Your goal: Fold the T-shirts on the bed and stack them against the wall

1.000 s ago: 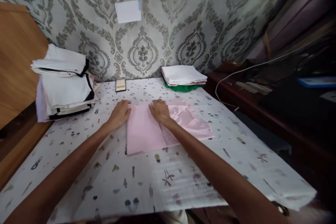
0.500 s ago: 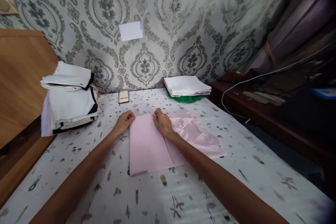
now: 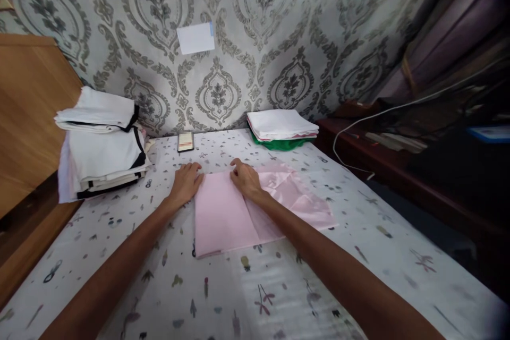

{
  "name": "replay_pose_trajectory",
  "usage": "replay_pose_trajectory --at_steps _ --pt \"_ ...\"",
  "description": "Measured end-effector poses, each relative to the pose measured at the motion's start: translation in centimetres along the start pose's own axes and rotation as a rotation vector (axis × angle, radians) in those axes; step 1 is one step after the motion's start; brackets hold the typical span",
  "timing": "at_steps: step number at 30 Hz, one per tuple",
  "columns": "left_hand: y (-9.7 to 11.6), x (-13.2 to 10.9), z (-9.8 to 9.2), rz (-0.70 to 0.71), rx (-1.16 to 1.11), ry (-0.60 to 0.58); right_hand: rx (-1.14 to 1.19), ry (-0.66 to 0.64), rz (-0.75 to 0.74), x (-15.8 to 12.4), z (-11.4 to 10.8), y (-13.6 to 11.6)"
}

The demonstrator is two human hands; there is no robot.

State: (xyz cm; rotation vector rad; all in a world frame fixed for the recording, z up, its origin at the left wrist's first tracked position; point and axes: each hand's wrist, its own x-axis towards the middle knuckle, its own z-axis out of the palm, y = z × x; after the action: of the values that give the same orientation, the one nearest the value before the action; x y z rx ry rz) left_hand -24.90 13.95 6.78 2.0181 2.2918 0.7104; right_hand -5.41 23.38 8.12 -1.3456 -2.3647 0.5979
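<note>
A pale pink cloth lies on the patterned white sheet. Its left part is folded into a smooth flat layer, while the shinier right part is wrinkled and spreads out in a point. My left hand rests at the far left corner of the cloth, fingers loosened and apart, thumb by the edge. Along the far edge, my right hand has its fingers bent in and pinches the cloth near where the folded layer ends. Its palm side is hidden.
A tall stack of folded white and black cloths stands at left beside a wooden panel. Near the wall are a phone and a pile of white cloths over green. A white cable crosses the dark furniture at right.
My left hand has let go of the corner and its fingers have spread. My right hand stays at the far edge. The view has shifted slightly.
</note>
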Motion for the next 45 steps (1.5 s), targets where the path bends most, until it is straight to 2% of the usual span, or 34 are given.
replay_pose_trajectory --at_steps 4,7,11,14,17,22,27,30,33,36,40,45 --pt "2.3 -1.9 -0.3 0.215 -0.020 0.036 0.083 0.137 -0.052 -0.6 -0.4 1.3" --pt "4.0 -3.2 0.1 0.337 -0.048 0.013 0.104 0.125 -0.090 -1.5 -1.0 2.8" --pt "5.6 -4.5 1.5 0.309 -0.039 -0.108 0.020 -0.003 -0.125 -2.6 -1.3 4.0" --pt "6.1 -5.2 2.5 0.255 0.009 -0.217 -0.044 -0.012 -0.117 -2.8 -1.2 4.0" --pt "6.1 -5.6 2.9 0.241 0.021 -0.235 -0.059 -0.047 -0.158 -2.5 -1.1 3.8" --pt "6.3 -4.1 2.0 0.299 -0.015 -0.151 0.006 -0.080 -0.202 -1.9 -1.0 4.5" --pt "7.7 -0.7 1.5 0.302 -0.049 -0.180 0.093 -0.060 -0.223 -1.5 -0.6 5.0" --pt "8.2 -0.3 2.0 0.297 -0.078 -0.165 0.110 -0.010 -0.217 -1.5 -0.3 5.1" --pt "8.1 -1.4 2.5 0.309 -0.086 -0.149 0.102 0.042 -0.215 -1.7 -0.1 5.2" --pt "7.8 -2.7 2.6 0.314 -0.079 -0.192 0.105 0.080 -0.210 -1.9 -0.1 5.1" --pt "8.2 -4.2 2.4 0.304 -0.033 -0.267 0.167 0.161 -0.329 -3.1 -0.3 4.3" --pt "9.7 -7.8 2.2 0.338 0.000 -0.361 0.226 0.025 -0.525 -5.6 0.3 3.4"
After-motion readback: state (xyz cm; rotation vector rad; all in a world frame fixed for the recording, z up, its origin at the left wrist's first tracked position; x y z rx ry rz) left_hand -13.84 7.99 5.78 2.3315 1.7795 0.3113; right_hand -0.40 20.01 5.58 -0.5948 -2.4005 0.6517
